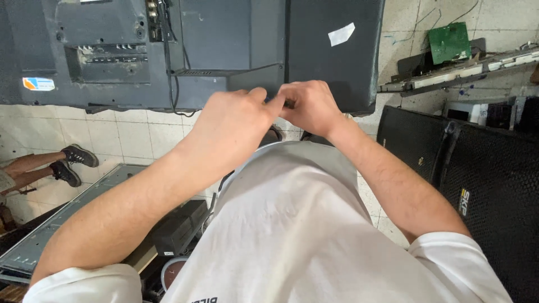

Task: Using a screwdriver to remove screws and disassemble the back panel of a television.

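At lower edge of dark, matte plastic television back panel (236,50), lying flat, long axis left to right: left hand (233,126) and right hand (309,106), fingertips pinched together on small dark part, too hidden to identify.

Both arms reach fwd from the white-sleeved shoulders, forearms bare, converging toward the near edge of the dark TV back panel (331,62). Left hand (236,126) curled, knuckles up, thumb and index pinched at that edge. Right hand (311,106) just beside it, wrist bent inward, fingers curled down. Fingertips of both hands touch; what they pinch is too small to tell.
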